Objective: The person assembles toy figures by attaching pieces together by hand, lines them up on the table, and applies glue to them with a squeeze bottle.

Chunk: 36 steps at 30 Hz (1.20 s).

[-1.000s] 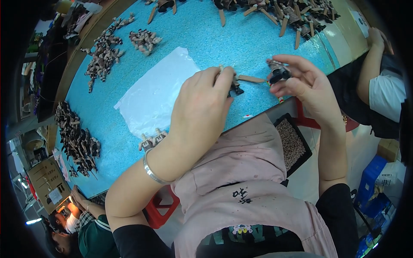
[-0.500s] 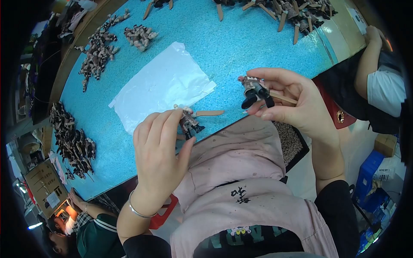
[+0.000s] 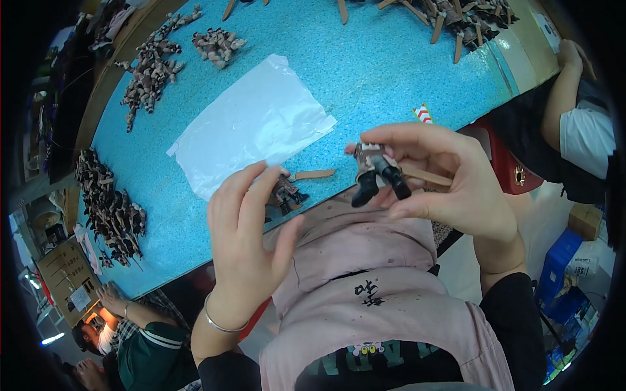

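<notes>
My right hand (image 3: pixel 466 182) pinches a small toy figure (image 3: pixel 377 168) just above the table's near edge. The figure has a brown-grey body and black legs and boots, and a tan blade-shaped piece (image 3: pixel 427 176) sticks out from it across my fingers. A similar toy figure (image 3: pixel 284 194) lies on the blue table by the near edge, with its own tan blade (image 3: pixel 315 174) pointing right. Beside that figure is my left hand (image 3: pixel 244 225), fingers apart and thumb out, partly covering it from view; no grip on it shows.
A white plastic sheet (image 3: pixel 254 124) lies mid-table on the blue surface (image 3: pixel 365 72). Piles of body parts (image 3: pixel 153 75) sit far left, darker parts (image 3: pixel 107 208) at left, and bladed figures (image 3: pixel 456 19) far right. Other people work at both sides. A red-and-white striped piece (image 3: pixel 422 113) lies beyond my right hand.
My right hand has lowered slightly with its figure, which now shows its legs toward me. My left hand has opened wider beside the lying figure. The striped piece has come into view.
</notes>
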Each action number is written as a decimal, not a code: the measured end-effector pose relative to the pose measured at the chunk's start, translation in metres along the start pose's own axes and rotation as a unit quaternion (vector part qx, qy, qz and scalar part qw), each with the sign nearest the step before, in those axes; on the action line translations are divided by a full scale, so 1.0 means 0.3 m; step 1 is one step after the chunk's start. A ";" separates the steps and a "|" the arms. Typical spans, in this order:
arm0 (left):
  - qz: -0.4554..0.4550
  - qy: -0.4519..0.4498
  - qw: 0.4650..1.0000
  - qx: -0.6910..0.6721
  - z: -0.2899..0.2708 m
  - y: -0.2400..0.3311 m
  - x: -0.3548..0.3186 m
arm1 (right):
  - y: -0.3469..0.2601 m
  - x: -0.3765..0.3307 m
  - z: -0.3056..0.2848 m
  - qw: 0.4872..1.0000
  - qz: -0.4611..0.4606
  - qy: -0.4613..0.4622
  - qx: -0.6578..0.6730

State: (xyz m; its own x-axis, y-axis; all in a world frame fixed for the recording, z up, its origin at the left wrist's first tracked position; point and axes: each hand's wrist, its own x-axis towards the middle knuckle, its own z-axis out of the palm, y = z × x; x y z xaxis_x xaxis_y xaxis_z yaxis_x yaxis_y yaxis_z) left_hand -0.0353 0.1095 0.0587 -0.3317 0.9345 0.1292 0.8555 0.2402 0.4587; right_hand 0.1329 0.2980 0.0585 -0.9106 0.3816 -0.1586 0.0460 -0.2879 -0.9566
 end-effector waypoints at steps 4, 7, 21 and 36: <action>0.045 0.005 0.988 -0.145 -0.023 0.041 0.050 | -0.004 -0.016 0.022 0.999 0.049 -0.011 0.005; 0.094 -0.019 0.958 -0.269 -0.008 0.069 0.083 | -0.021 -0.019 0.036 0.993 0.106 -0.024 0.053; 0.079 -0.016 0.962 -0.260 -0.007 0.087 0.083 | 0.013 -0.016 0.038 0.997 0.035 -0.065 0.013; 0.101 0.082 0.966 -0.223 0.038 0.090 0.041 | 0.015 -0.014 0.056 0.995 -0.048 -0.087 0.006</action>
State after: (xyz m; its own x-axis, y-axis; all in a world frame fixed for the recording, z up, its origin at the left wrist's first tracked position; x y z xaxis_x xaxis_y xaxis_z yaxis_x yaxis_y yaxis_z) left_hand -0.0117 0.1307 0.0627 -0.2657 0.8873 0.3770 0.6649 -0.1145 0.7381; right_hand 0.1301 0.2801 0.0589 -0.9680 0.2502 -0.0211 -0.0483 -0.2678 -0.9623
